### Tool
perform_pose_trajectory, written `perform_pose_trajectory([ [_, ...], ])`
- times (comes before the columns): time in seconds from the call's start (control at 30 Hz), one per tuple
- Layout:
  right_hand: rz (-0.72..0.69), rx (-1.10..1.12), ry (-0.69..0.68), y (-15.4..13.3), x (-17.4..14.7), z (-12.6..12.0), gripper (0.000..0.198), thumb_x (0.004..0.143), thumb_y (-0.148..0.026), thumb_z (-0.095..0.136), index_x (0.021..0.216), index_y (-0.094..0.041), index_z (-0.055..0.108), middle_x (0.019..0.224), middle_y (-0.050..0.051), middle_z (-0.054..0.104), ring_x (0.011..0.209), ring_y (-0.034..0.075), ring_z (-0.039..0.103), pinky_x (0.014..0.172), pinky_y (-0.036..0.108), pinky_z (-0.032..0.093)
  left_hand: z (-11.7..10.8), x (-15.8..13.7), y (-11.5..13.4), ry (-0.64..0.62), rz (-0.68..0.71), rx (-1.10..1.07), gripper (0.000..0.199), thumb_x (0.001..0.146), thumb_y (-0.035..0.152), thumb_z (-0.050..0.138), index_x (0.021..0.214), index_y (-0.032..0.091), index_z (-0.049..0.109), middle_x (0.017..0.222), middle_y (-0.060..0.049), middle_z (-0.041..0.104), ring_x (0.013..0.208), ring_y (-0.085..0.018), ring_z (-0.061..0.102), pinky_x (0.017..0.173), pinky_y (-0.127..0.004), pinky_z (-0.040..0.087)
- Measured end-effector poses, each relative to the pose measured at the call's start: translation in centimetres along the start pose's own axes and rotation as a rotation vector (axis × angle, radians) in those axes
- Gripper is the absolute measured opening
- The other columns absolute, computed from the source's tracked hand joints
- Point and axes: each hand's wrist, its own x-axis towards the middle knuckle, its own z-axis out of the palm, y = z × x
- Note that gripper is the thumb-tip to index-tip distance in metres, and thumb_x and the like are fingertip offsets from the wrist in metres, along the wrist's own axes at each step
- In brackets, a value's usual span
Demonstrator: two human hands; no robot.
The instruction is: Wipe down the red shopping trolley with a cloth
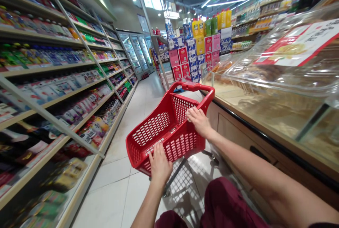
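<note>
A small red plastic shopping cart (188, 143) with slotted basket walls stands side-on before me on the tiled floor. Its handle (192, 86) is at the far end, with nobody's hand on it. My left hand (160, 164) holds the near side rim toward the front corner, fingers hooked over the edge into the basket. Farther back on the same rim, close to the handle end, my right hand (199, 121) grips with its fingers bent over the top. The palms hide the parts of the rim beneath them. Grey legs and a caster show under the basket.
Shelves of bottles and packets (69, 62) line the left side. On the right stands a wooden counter (233, 129) with clear plastic food boxes (286, 58). Stacked drink cartons (182, 62) and glass-door fridges (137, 51) are ahead, past the tiled aisle (143, 97).
</note>
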Motion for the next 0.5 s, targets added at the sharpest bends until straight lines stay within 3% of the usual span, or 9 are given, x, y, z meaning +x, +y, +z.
perform_pose_trajectory([
  [0.07, 0.089, -0.033, 0.017, 2.2, 1.2, -1.0, 0.033, 0.084, -0.009, 0.037, 0.11, -0.016, 0.055, 0.126, 0.01, 0.047, 0.121, 0.027, 0.034, 0.096, 0.046, 0.027, -0.2, -0.2, -0.2, -0.015, -0.016, 0.008, 0.067, 0.066, 0.017, 0.042, 0.13, 0.005, 0.025, 0.137, -0.015, 0.031, 0.128, -0.024, 0.023, 0.103, -0.045, 0.018],
  [0.13, 0.124, -0.048, 0.031, 2.2, 1.4, -1.5, 0.032, 0.084, -0.009, 0.037, 0.109, -0.014, 0.056, 0.125, 0.012, 0.048, 0.119, 0.027, 0.035, 0.096, 0.046, 0.027, -0.7, -0.1, -0.1, -0.049, -0.036, 0.023, 0.066, 0.066, 0.018, 0.043, 0.129, 0.004, 0.028, 0.135, -0.017, 0.034, 0.126, -0.024, 0.026, 0.102, -0.045, 0.02],
  [0.2, 0.021, -0.026, 0.018, 0.3, 0.7, -1.1, 0.029, 0.084, -0.012, 0.039, 0.107, -0.015, 0.057, 0.121, 0.01, 0.051, 0.116, 0.025, 0.038, 0.097, 0.042, 0.028, -1.2, 0.2, 0.4, -0.075, -0.073, 0.042, 0.065, 0.067, 0.02, 0.043, 0.127, 0.003, 0.029, 0.133, -0.018, 0.036, 0.125, -0.026, 0.028, 0.1, -0.047, 0.022],
  [0.3, -0.262, 0.03, -0.011, -2.5, -0.5, 0.0, 0.027, 0.085, -0.017, 0.041, 0.107, -0.019, 0.057, 0.12, 0.005, 0.053, 0.114, 0.02, 0.041, 0.098, 0.037, 0.029, -1.5, 0.9, 1.2, -0.071, -0.06, 0.057, 0.067, 0.068, 0.022, 0.042, 0.13, 0.003, 0.025, 0.137, -0.017, 0.03, 0.127, -0.027, 0.023, 0.099, -0.051, 0.021],
  [0.37, -0.321, 0.015, -0.015, -1.6, -0.4, -0.1, 0.027, 0.085, -0.017, 0.042, 0.107, -0.02, 0.057, 0.12, 0.004, 0.053, 0.115, 0.021, 0.041, 0.098, 0.038, 0.03, -1.3, 1.1, 1.5, -0.064, -0.006, 0.058, 0.07, 0.066, 0.019, 0.041, 0.131, 0.005, 0.022, 0.139, -0.014, 0.026, 0.129, -0.025, 0.019, 0.101, -0.05, 0.018],
  [0.43, -0.212, -0.049, 0.001, 1.8, 0.8, -1.2, 0.028, 0.085, -0.013, 0.04, 0.106, -0.018, 0.057, 0.12, 0.006, 0.053, 0.115, 0.022, 0.041, 0.097, 0.041, 0.03, -0.8, 1.0, 1.4, -0.068, 0.027, 0.052, 0.071, 0.064, 0.017, 0.041, 0.132, 0.006, 0.022, 0.14, -0.013, 0.025, 0.129, -0.023, 0.02, 0.102, -0.048, 0.017],
  [0.5, -0.014, -0.118, 0.067, 5.8, 2.3, -2.6, 0.03, 0.085, -0.011, 0.036, 0.106, -0.016, 0.057, 0.121, 0.01, 0.052, 0.116, 0.023, 0.04, 0.097, 0.043, 0.029, -0.4, 0.8, 1.2, -0.063, 0.03, 0.048, 0.071, 0.064, 0.017, 0.04, 0.132, 0.006, 0.023, 0.139, -0.012, 0.026, 0.128, -0.023, 0.021, 0.102, -0.047, 0.017],
])
